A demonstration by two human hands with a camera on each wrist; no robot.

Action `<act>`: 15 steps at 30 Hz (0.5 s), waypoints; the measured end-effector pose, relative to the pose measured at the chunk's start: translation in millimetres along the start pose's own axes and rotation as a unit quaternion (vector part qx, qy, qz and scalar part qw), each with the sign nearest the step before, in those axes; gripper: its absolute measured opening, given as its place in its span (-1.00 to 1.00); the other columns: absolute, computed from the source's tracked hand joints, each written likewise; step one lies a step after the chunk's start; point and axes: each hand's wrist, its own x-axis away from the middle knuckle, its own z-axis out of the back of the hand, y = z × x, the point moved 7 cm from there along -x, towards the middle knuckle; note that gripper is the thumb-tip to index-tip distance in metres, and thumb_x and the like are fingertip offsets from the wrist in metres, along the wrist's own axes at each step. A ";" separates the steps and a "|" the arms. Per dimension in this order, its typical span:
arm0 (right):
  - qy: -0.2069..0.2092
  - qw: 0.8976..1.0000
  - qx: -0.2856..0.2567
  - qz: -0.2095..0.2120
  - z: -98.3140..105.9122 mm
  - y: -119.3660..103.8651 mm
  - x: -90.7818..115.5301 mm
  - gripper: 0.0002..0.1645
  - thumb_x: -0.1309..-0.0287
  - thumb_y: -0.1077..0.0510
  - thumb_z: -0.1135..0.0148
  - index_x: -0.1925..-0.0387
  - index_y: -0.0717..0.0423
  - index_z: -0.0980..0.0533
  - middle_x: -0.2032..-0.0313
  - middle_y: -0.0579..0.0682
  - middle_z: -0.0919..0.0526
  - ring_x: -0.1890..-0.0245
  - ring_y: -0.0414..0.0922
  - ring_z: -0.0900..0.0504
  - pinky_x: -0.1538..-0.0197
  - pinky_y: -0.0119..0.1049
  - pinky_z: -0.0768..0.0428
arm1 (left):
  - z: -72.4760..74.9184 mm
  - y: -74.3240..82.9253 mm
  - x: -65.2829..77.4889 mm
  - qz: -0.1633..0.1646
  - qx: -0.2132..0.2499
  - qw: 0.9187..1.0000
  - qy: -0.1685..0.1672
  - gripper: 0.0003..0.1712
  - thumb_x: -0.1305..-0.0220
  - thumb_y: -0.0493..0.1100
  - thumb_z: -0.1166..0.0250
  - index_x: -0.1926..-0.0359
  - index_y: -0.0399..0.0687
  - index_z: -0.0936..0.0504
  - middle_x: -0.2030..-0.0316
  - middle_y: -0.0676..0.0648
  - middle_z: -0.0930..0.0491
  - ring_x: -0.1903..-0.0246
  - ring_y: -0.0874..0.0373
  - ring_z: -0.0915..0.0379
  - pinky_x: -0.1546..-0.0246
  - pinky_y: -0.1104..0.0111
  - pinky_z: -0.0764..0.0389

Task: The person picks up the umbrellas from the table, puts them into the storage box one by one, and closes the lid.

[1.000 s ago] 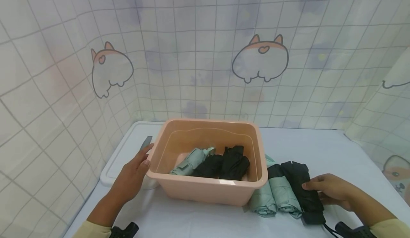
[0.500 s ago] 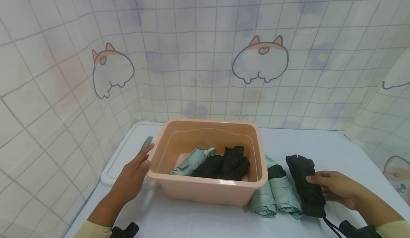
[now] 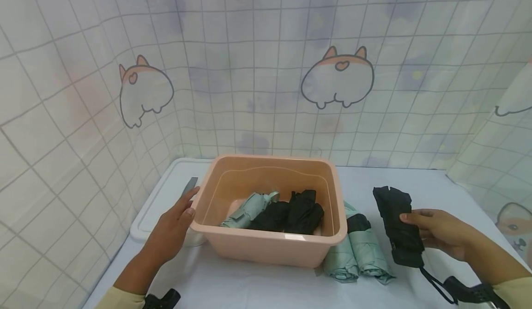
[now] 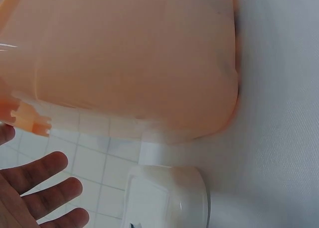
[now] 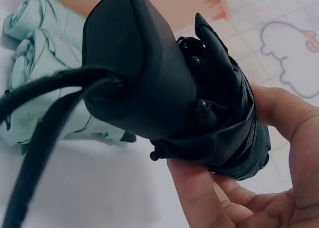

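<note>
White table surface (image 3: 249, 290), across the lower frame.

Tub, peach plastic, rectangular (image 3: 266, 250), lower centre; inside, one mint-green bundle (image 3: 247, 211) and dark black fabric bundles (image 3: 305, 212).

Two rolled mint-green fabric umbrellas (image 3: 367, 250), side by side, just right of the tub.

Black folded umbrella, fabric body, smooth hard-looking handle (image 3: 399, 230), lower right of the frame, apparently clear of the table. Probably light, stiff along its core, soft and slightly slippery outside; likely sturdy, though exposed rib tips could snag. Best grip, I judge: round the middle of the body, where loose folds stay gathered.

Right hand (image 3: 442, 233), pinching that body between thumb and fingers.

Left hand (image 3: 170, 228), fingers spread at the tub's left rim; firmness of contact, cannot tell.

Black cord loop (image 3: 436, 283), hanging from the handle end.
</note>
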 end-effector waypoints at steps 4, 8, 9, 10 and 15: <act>-0.001 1.000 -0.002 0.005 0.1 -8.3 2.2 0.14 -0.51 -0.17 -0.08 -0.45 0.68 0.24 -0.32 0.52 -0.35 -0.20 0.27 -0.56 -0.24 0.23 -0.48 | -0.3 -0.9 0.4 0.008 0.000 1.000 -0.002 -0.36 -0.65 0.21 0.20 -0.62 0.25 -0.09 -0.37 -0.32 -0.42 -0.23 -0.37 -0.46 -0.05 -0.32 -0.50; -0.002 1.000 0.001 0.008 -0.1 -15.3 3.2 0.15 -0.51 -0.17 -0.08 -0.45 0.68 0.26 -0.32 0.51 -0.36 -0.20 0.26 -0.56 -0.25 0.20 -0.48 | -0.1 -0.7 0.8 0.013 0.000 1.000 -0.003 -0.36 -0.64 0.22 0.21 -0.62 0.27 -0.08 -0.37 -0.31 -0.42 -0.24 -0.37 -0.45 -0.05 -0.32 -0.50; -0.002 1.000 0.003 0.009 0.0 -17.0 3.6 0.16 -0.51 -0.17 -0.08 -0.45 0.68 0.27 -0.32 0.51 -0.37 -0.20 0.26 -0.56 -0.25 0.20 -0.47 | 0.0 -0.5 0.9 0.013 0.000 1.000 -0.003 -0.36 -0.64 0.22 0.21 -0.62 0.27 -0.08 -0.37 -0.31 -0.42 -0.24 -0.36 -0.45 -0.05 -0.32 -0.51; -0.002 1.000 0.005 0.011 0.0 -18.6 3.9 0.16 -0.51 -0.18 -0.08 -0.45 0.68 0.27 -0.32 0.51 -0.37 -0.20 0.27 -0.56 -0.25 0.19 -0.48 | -0.1 -0.4 0.8 0.014 0.000 1.000 -0.003 -0.36 -0.64 0.23 0.21 -0.62 0.28 -0.08 -0.37 -0.31 -0.42 -0.24 -0.36 -0.45 -0.05 -0.32 -0.51; -0.004 1.000 0.007 0.022 -0.3 -27.9 6.2 0.15 -0.52 -0.17 -0.07 -0.45 0.68 0.28 -0.31 0.49 -0.39 -0.22 0.29 -0.55 -0.25 0.14 -0.49 | -0.2 -1.0 0.3 0.014 0.003 1.000 -0.004 -0.36 -0.64 0.23 0.22 -0.62 0.30 -0.08 -0.38 -0.31 -0.41 -0.24 -0.36 -0.45 -0.06 -0.32 -0.50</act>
